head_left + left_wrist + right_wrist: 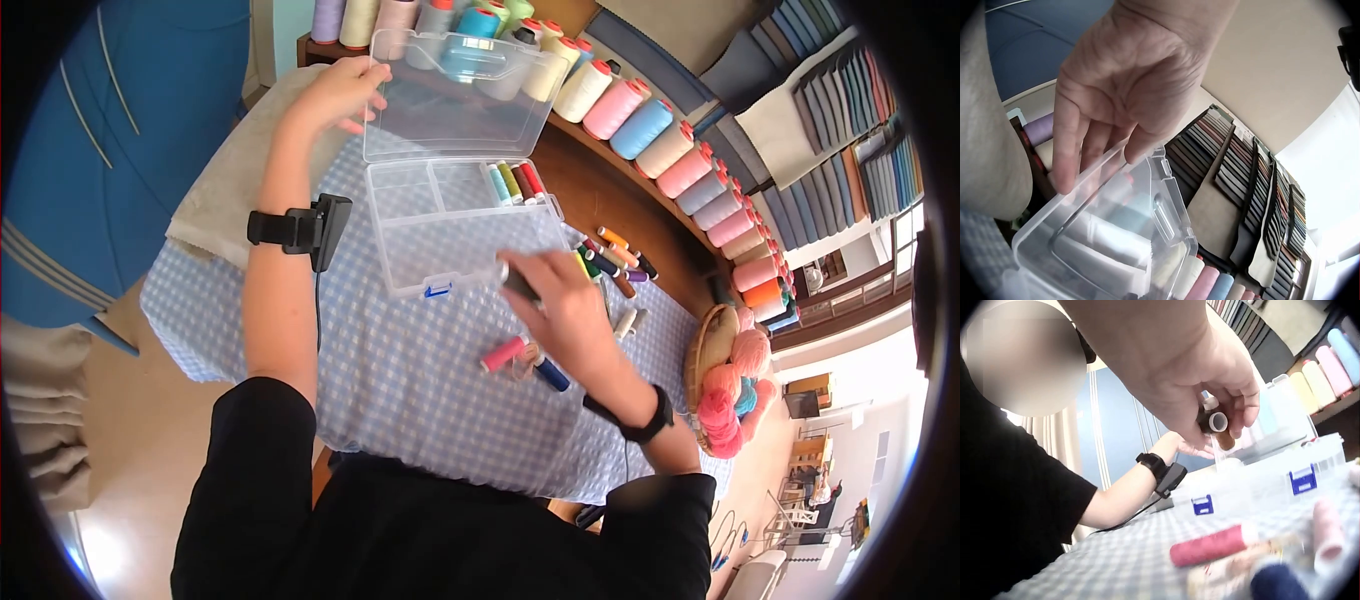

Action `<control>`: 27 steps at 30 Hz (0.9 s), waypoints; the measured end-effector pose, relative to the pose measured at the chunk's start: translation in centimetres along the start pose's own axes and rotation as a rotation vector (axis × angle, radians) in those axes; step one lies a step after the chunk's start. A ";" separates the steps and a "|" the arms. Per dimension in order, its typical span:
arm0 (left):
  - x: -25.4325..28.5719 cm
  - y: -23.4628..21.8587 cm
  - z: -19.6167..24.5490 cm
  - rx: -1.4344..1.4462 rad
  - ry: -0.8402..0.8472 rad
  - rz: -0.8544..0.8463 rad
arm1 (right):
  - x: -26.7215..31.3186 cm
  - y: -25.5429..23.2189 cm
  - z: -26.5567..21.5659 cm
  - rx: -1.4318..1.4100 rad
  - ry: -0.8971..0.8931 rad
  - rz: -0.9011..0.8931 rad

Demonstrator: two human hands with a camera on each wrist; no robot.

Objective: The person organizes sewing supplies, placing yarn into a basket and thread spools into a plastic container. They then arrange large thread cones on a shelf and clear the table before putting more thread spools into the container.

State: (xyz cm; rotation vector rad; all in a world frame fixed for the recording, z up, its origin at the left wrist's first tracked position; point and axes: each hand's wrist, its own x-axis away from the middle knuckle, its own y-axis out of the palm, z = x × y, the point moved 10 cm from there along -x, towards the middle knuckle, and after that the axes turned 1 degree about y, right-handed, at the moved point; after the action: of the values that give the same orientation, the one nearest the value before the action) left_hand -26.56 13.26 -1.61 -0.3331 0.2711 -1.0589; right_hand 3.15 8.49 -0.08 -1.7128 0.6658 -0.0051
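Observation:
At the left edge of the clear box lid (455, 105), my left hand (345, 95) holds the raised lid loosely, thumb at the rim and fingers behind it. My right hand (565, 300), above the front right of the clear plastic box (405, 250), grips small thread spools. One is dark with a white end (1217, 422), and an orange-brown one (1226, 441) shows under it; the fingers partly hide them. Pale blue, olive, brown and red spools (516, 184) lie side by side in the box's back right compartment.
On the checked cloth (400, 390) lie a pink spool (502, 354), a navy spool (551, 374) and several more spools (610, 258) right of the box. A basket of yarn (695, 365) stands at the right. Large thread cones (640, 128) line the shelf behind.

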 end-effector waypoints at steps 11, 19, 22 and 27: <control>0.0 0.0 0.1 0.018 -0.026 -0.004 | -10.6 5.2 5.9 0.288 -0.013 0.153; -0.2 0.1 0.1 0.009 -0.008 -0.017 | -11.1 5.0 4.7 0.334 -0.002 0.035; 0.0 0.1 0.1 0.018 -0.001 -0.024 | -10.2 4.0 3.4 0.403 0.018 -0.002; 0.0 0.0 0.1 -0.044 0.007 -0.017 | -0.8 4.8 -4.0 0.215 -0.272 -0.451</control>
State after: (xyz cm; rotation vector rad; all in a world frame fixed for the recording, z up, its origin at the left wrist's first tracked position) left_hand -26.51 13.26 -1.54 -0.3719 0.2988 -1.0720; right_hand -1.03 4.75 -3.06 -1.5851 0.0667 -0.1521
